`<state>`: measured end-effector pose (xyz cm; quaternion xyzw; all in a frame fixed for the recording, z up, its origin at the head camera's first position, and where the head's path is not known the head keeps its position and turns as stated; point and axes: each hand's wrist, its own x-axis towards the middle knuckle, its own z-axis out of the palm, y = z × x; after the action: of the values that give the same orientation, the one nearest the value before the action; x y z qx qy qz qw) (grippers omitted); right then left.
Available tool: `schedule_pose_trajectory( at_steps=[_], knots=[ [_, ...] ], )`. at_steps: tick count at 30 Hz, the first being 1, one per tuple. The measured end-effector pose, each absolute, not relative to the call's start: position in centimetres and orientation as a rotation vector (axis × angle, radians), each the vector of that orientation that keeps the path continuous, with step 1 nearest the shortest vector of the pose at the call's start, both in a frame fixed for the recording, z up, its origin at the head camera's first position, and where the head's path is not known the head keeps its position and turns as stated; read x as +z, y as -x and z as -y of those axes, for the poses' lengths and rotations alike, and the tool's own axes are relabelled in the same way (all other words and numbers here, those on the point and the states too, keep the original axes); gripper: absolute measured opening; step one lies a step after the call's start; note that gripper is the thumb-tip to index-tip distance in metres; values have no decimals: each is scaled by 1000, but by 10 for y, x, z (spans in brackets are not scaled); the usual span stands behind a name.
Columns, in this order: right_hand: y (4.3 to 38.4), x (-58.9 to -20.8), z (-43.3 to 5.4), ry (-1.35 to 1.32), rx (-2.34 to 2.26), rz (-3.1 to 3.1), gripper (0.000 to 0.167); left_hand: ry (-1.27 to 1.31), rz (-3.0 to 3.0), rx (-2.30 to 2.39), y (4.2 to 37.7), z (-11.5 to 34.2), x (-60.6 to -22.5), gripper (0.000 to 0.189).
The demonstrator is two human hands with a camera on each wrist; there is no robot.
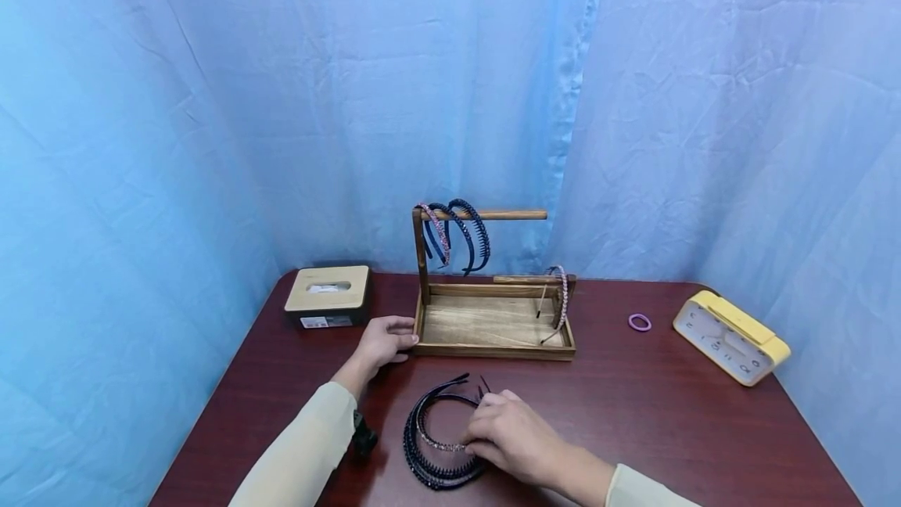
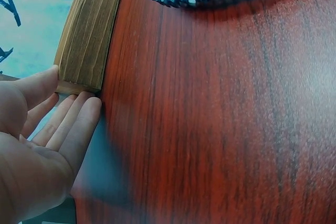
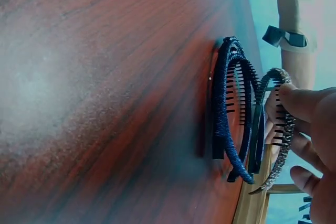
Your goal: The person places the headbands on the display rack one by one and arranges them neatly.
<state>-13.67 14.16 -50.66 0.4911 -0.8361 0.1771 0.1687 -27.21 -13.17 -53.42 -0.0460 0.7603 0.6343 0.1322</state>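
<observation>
My right hand (image 1: 510, 438) pinches a headband with small glittery beads (image 3: 285, 135) and comb teeth inside. It stands over a pile of dark toothed headbands (image 1: 415, 464) on the table; several overlap there. In the right wrist view, thumb and fingers grip the beaded band by its side. My left hand (image 1: 383, 341) rests against the left end of a wooden headband stand (image 1: 493, 351), its straight fingers touching the tray's corner (image 2: 84, 72). Three headbands (image 1: 461, 237) hang on the stand's upper bar, and a pale beaded one (image 1: 564, 300) on the lower bar.
A tissue box with a light wooden lid (image 1: 327, 288) stands at the back left. On the right are a purple ring (image 1: 639, 322) and a yellow clock (image 1: 732, 339). Blue curtains (image 1: 436, 100) surround the dark red table (image 1: 633, 413).
</observation>
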Motion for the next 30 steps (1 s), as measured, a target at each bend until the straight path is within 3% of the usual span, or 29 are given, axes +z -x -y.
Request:
schedule_pose_trajectory(
  at_steps=[6,16,30],
  knots=[
    [138,-504,-145,-1386,523,2335,2,139,-2196,1847,273,131,-534,42],
    [143,-488,-157,-1293,660,2322,10,118,-2198,1854,272,131,-534,43],
    [147,-467,-174,-1102,1264,2337,19,137,-2210,1840,273,131,-534,43]
  ],
)
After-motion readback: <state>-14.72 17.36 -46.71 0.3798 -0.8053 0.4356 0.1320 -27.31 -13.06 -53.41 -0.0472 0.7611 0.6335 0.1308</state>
